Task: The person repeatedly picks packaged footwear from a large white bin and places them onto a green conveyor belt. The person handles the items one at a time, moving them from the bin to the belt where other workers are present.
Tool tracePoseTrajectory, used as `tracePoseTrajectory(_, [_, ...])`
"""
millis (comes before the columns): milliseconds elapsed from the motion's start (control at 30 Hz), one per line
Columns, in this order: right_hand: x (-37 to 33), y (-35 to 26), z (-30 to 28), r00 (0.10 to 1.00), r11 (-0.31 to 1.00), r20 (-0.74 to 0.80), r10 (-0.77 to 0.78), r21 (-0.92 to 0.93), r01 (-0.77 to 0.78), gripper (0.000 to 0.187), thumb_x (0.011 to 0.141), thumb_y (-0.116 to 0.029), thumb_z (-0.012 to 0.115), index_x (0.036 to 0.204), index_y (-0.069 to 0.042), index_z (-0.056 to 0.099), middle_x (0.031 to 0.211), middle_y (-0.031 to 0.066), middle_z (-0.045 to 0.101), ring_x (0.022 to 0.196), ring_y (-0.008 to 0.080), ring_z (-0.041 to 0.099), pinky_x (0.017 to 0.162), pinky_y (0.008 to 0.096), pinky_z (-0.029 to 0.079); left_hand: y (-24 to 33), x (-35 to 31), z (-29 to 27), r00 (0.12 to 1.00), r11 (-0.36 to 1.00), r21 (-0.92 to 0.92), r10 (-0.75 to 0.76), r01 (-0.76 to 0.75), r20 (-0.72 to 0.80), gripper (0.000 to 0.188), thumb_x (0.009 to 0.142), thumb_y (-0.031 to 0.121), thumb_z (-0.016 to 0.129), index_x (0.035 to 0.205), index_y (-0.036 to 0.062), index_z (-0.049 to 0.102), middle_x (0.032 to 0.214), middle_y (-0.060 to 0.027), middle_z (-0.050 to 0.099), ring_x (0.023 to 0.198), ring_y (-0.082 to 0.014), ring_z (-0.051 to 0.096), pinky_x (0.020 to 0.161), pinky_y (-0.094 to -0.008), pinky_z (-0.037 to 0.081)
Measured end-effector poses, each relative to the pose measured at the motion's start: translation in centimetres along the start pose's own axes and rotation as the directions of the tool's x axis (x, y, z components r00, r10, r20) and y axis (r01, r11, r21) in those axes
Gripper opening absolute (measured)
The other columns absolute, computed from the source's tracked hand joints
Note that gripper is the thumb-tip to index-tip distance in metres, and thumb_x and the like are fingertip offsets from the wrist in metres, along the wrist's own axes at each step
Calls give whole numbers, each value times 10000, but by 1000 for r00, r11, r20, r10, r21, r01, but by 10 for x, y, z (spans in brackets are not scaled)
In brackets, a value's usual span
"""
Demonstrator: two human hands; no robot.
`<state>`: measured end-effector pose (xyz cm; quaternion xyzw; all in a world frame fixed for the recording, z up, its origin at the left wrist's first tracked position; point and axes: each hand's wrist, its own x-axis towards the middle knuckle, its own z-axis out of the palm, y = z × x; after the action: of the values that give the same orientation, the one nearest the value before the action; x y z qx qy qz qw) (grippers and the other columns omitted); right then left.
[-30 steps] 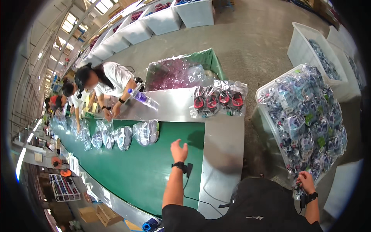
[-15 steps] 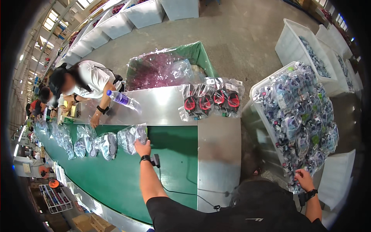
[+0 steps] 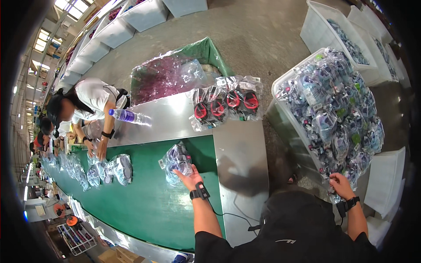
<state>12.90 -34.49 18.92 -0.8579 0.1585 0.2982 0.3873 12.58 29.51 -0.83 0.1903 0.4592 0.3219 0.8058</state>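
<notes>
On the green belt (image 3: pixel 144 206), the left hand (image 3: pixel 189 179) lay open against a clear bagged pack (image 3: pixel 176 158), while the right hand (image 3: pixel 340 184) pinched a packet (image 3: pixel 328 174) in the heaped bin (image 3: pixel 280 115).

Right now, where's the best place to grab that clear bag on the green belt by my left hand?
Probably from the near side, where the left hand already rests: pinch the loose crinkled film at the bag's lower edge. It lies flat on the belt, apart from other bags.

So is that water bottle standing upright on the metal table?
No, the water bottle lies on its side on the metal table, near a co-worker's arm.
</notes>
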Motion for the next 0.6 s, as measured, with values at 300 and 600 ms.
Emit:
tracePoseTrajectory(300, [4,-17,0,989,974,-28,-145,174,147,275,930,-145,657,1162,4,653,895,51,672,810,118,636,755,286,519,31,3,-1,971,877,419,-232,234,-57,395,885,514,575,968,131,621,754,-9,631,532,-183,603,420,-277,489])
tracePoseTrajectory(600, [1,-40,-37,856,839,-94,-507,171,516,370,949,-291,666,1189,-9,656,977,90,716,882,191,683,786,333,534,-28,-169,50,603,496,823,-756,276,253,383,900,281,618,1218,70,589,1156,-88,647,1132,-302,609,977,-498,491])
